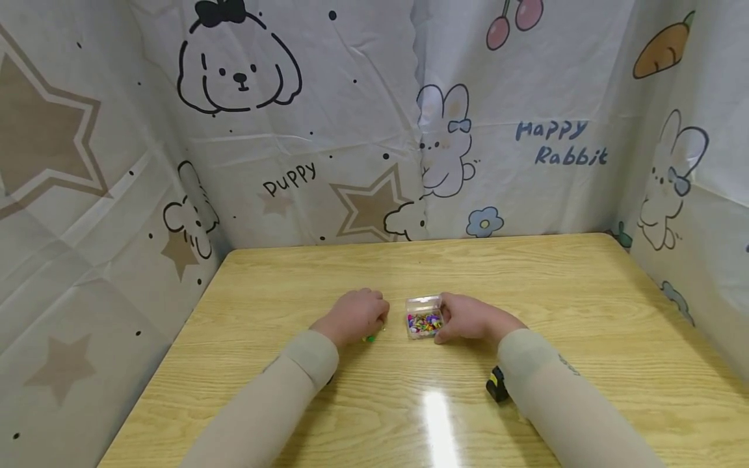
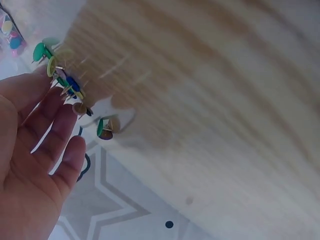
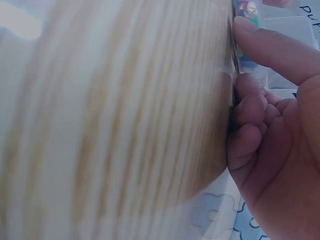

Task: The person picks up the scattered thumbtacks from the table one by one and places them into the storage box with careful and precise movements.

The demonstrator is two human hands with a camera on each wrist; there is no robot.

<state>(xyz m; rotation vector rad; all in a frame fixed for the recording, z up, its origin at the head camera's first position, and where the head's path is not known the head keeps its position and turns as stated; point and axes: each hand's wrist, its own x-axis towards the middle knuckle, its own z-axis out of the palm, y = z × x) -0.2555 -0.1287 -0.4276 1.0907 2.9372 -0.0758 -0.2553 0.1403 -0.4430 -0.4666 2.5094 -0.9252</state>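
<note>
My left hand (image 1: 358,316) is low over the table, its thumb and curled fingers gathered at a cluster of coloured thumbtacks (image 2: 74,86). Green, yellow and blue heads show at the fingertips in the left wrist view. Just beyond the fingers, a green thumbtack (image 2: 100,127) lies beside a darker one. My right hand (image 1: 471,316) grips the right side of a small clear plastic box (image 1: 415,336), thumb at the near side and fingers at the far side. The box's lid (image 1: 424,303) stands raised at the back. Many multicoloured thumbtacks (image 1: 425,323) fill it.
The wooden table (image 1: 281,286) reaches back to a printed white cloth (image 1: 363,123) hung at the rear and both sides. A small black and yellow object (image 1: 497,385) shows by the right sleeve (image 1: 562,383). Light glares off the tabletop near the front.
</note>
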